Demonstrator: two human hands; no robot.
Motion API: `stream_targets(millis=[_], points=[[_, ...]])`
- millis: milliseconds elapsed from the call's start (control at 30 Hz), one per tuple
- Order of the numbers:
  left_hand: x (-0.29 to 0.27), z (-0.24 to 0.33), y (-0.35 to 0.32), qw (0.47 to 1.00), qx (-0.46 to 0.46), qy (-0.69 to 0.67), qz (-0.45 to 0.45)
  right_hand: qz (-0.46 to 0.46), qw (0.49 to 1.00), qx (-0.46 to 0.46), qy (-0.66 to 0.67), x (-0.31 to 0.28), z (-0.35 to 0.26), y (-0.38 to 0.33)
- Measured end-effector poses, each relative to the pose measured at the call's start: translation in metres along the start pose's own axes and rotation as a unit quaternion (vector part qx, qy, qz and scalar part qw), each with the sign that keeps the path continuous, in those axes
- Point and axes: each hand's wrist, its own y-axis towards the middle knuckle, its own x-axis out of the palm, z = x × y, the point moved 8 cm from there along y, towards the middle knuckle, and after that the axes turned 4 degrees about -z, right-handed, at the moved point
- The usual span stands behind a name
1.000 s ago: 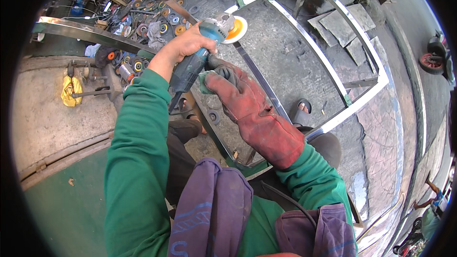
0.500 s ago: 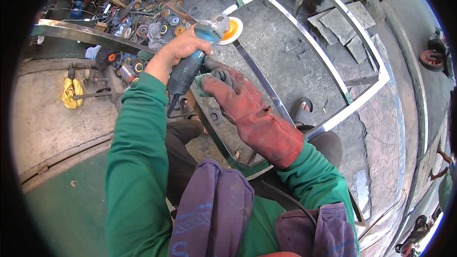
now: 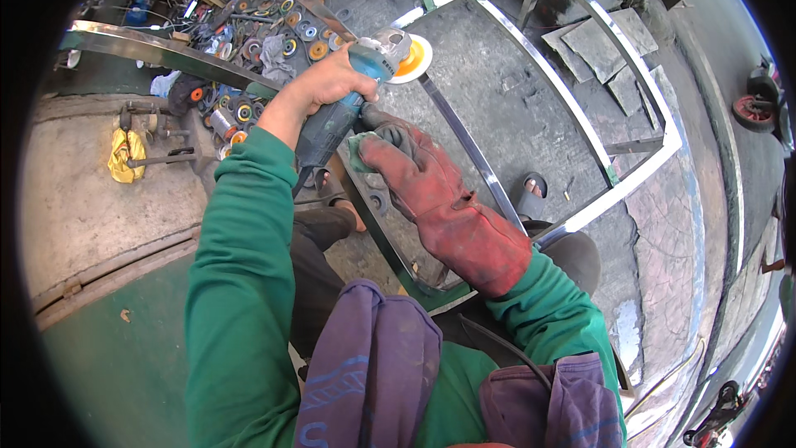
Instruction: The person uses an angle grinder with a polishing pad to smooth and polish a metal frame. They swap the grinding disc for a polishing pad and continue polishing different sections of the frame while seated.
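My bare left hand is wrapped round the blue body of an angle grinder, close behind its metal head. A white and orange disc on the grinder faces up and right, beside a shiny metal bar. My right hand wears a long red leather glove with dark, worn fingers. Those gloved fingers are curled beside the grinder's body, with a small green piece showing at their edge. Whether the glove touches the grinder I cannot tell. Around both hands stretches a welded frame of shiny metal tubing.
Several used discs and tools lie scattered on the floor at the far left. A yellow bag hangs on a metal fixture at left. Flat grey slabs lie beyond the frame. My feet are among its bars, near a sandalled foot.
The whole view has shifted slightly, so frame and grinder appear a little farther right. Both hands keep nearly the same hold. A person at the right edge has mostly left the view.
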Motion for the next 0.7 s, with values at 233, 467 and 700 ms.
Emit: stream_targets(millis=[233,467,700], points=[[0.002,0.003,0.002,1.0,0.01,0.015,-0.01,-0.02,1.0,0.0,-0.009,-0.004,-0.007,-0.004],[0.002,-0.005,0.004,0.998,0.002,0.004,0.057,-0.007,0.999,-0.009,0.047,-0.003,0.018,0.002],[0.032,0.001,-0.012,0.995,0.036,0.093,-0.012,-0.032,0.998,0.013,0.049,-0.009,0.037,-0.011]])
